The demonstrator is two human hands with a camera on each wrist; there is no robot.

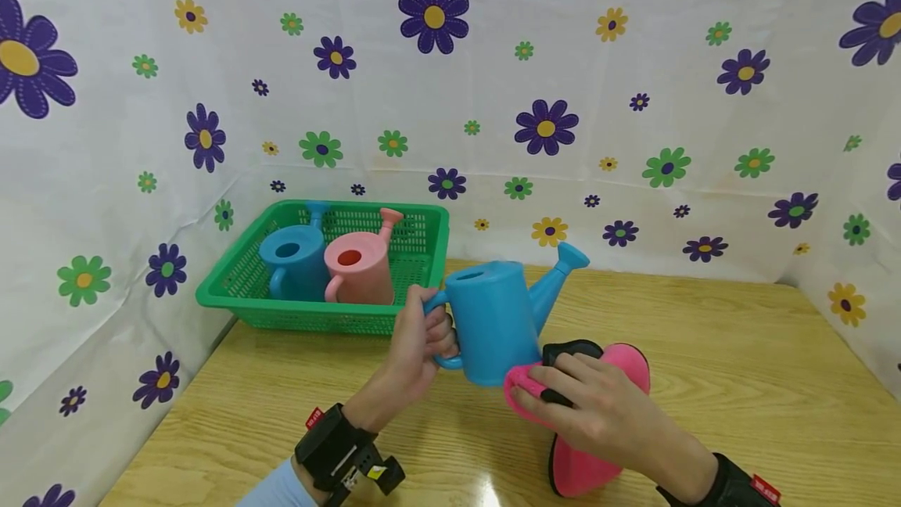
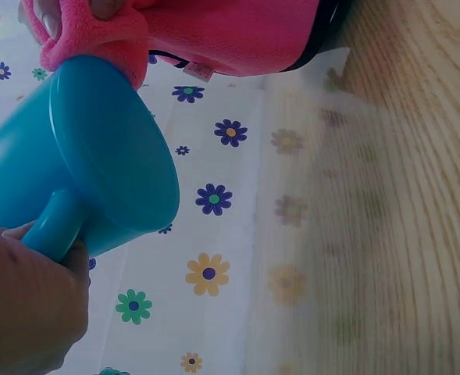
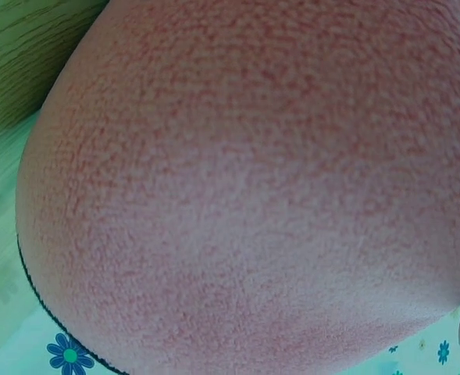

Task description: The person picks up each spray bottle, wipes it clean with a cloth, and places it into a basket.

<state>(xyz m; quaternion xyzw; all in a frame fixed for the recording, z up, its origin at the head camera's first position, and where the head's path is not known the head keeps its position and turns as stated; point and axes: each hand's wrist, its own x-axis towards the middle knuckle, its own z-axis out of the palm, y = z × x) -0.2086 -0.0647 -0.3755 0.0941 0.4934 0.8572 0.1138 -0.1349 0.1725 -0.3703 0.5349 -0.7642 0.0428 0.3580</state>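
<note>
A blue watering can (image 1: 493, 323) is held above the table, its spout pointing up to the right. My left hand (image 1: 420, 339) grips it by the handle; the left wrist view shows the can's base (image 2: 120, 148) tilted toward that camera. In my right hand (image 1: 598, 405) is a pink cloth with black edging (image 1: 626, 366), bunched between the fingers and touching the can's lower right side. Part of the cloth hangs below the hand. In the right wrist view the cloth (image 3: 245, 195) fills nearly everything and hides the fingers.
At the back left stands a green plastic basket (image 1: 317, 319). Inside it are another blue watering can (image 1: 303, 272) and a pink watering can (image 1: 369, 276). The wooden table (image 1: 739, 382) meets a flower-patterned sheet (image 1: 479, 92) at the back and sides.
</note>
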